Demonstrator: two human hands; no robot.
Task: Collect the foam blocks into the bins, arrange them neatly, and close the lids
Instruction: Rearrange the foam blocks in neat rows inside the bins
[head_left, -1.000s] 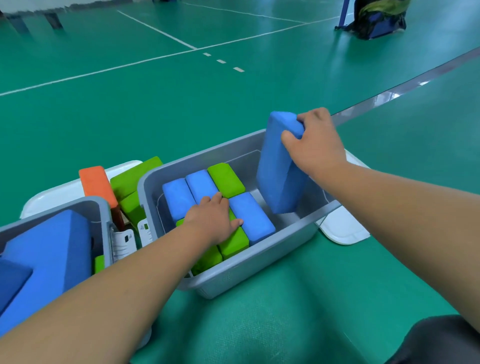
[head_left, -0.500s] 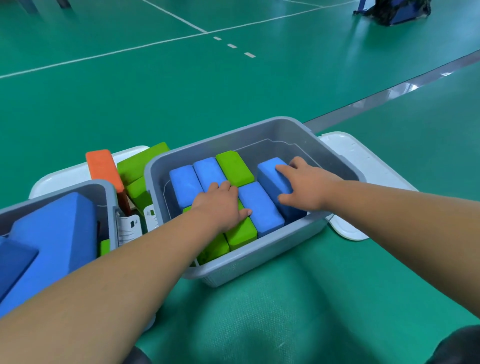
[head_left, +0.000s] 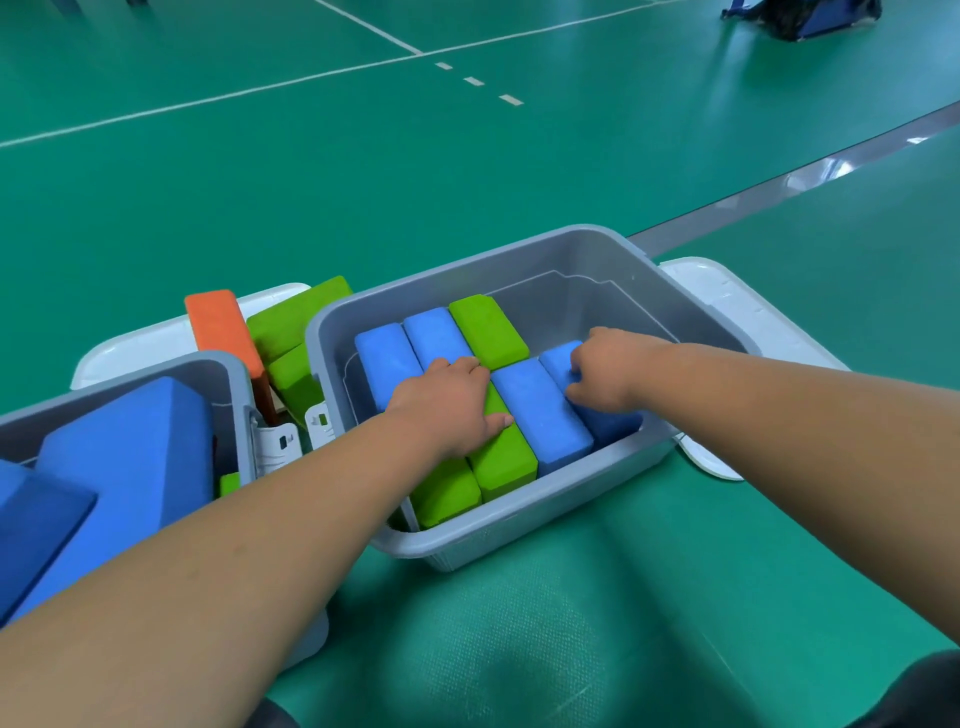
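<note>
The open grey bin (head_left: 519, 530) sits in front of me on the green floor. Blue blocks (head_left: 387, 358) and green blocks (head_left: 488, 332) lie packed in rows inside it. My left hand (head_left: 447, 410) rests flat on the middle of the rows, thumb on a green block (head_left: 504, 457). At the right end of the rows, my right hand (head_left: 608, 369) holds a blue block (head_left: 605, 428), fingers curled over its top. This block sits lower than the blue block (head_left: 540, 415) next to it. The bin's far right part shows bare bottom.
A second grey bin (head_left: 236, 374) at the left holds large blue blocks (head_left: 130, 441). An orange block (head_left: 218, 322) and green blocks (head_left: 296, 317) lean between the bins on a white lid (head_left: 130, 343). Another white lid (head_left: 727, 306) lies under the right bin. A bag (head_left: 800, 15) is far off.
My right hand brought the blue block down from above the rim into the bin's right side and pushed it lower. My left hand stayed on the rows.
</note>
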